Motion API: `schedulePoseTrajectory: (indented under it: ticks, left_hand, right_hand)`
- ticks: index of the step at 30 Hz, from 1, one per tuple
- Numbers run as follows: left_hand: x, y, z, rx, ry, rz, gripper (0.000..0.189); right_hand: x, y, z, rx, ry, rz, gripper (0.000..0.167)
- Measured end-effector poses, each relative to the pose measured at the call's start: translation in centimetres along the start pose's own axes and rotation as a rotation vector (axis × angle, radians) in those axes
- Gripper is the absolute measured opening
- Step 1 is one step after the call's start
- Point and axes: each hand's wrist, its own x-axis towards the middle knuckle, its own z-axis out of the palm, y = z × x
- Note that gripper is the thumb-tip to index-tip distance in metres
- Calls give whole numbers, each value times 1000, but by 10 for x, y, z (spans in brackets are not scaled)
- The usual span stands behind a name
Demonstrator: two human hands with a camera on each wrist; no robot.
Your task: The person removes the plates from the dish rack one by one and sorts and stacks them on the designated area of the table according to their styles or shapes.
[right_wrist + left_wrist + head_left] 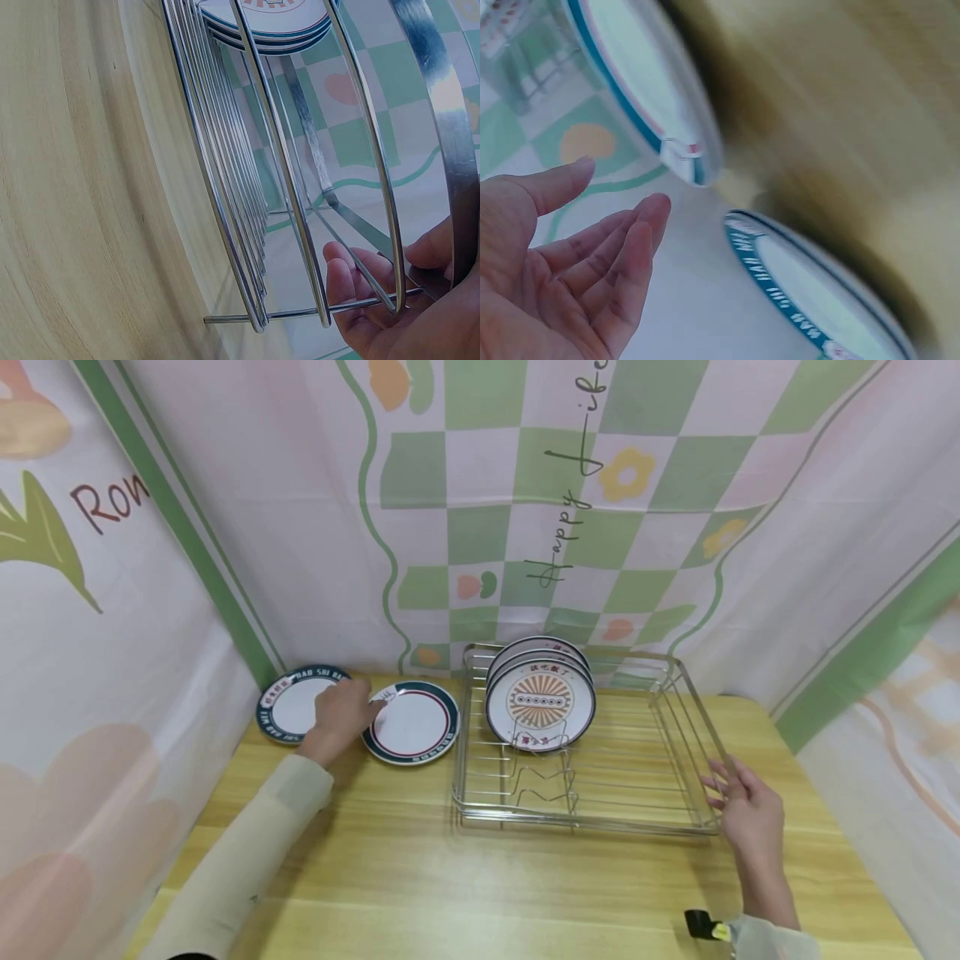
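My left hand (341,714) hovers over the gap between two flat plates, its fingers loosely bent with nothing between them in the left wrist view. One plate (288,714) has a dark teal rim with white lettering. The other plate (412,727), to its right, has a teal rim and a thin red ring. My right hand (750,806) grips the right side of a metal wire dish rack (630,827), its fingers around the frame in the right wrist view. Three white plates with dark edges stand upright in the rack, the front plate (540,706) showing an orange sunburst.
A wooden table (480,893) lies under everything. A cloth backdrop (555,527) with green checks and flowers hangs right behind the rack and plates, and printed cloth (97,693) covers the left side. A small black item (701,924) sits at my right cuff.
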Motion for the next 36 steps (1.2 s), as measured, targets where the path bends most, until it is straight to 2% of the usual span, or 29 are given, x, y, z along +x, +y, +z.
schedulePoseTrajectory:
  ticks: [2, 8, 17, 28, 32, 36]
  left_hand:
    - [0, 6, -5, -16, 26, 18, 36]
    - [1, 26, -24, -49, 44, 69, 40]
    - [5, 60, -42, -120, 101, 194, 29]
    - [12, 117, -51, -139, 47, 326, 16]
    - [17, 137, -49, -136, 29, 380, 19]
    - [21, 153, -46, -124, -8, 405, 26]
  right_hand:
    - [0, 0, 0, -4, 1, 1, 49]
    - [1, -4, 1, 11, -1, -4, 49]
    - [0, -4, 1, 5, 2, -4, 49]
    - [2, -2, 0, 35, 5, 14, 49]
    - [1, -1, -1, 21, -5, 8, 49]
    - [0, -1, -1, 19, -4, 13, 49]
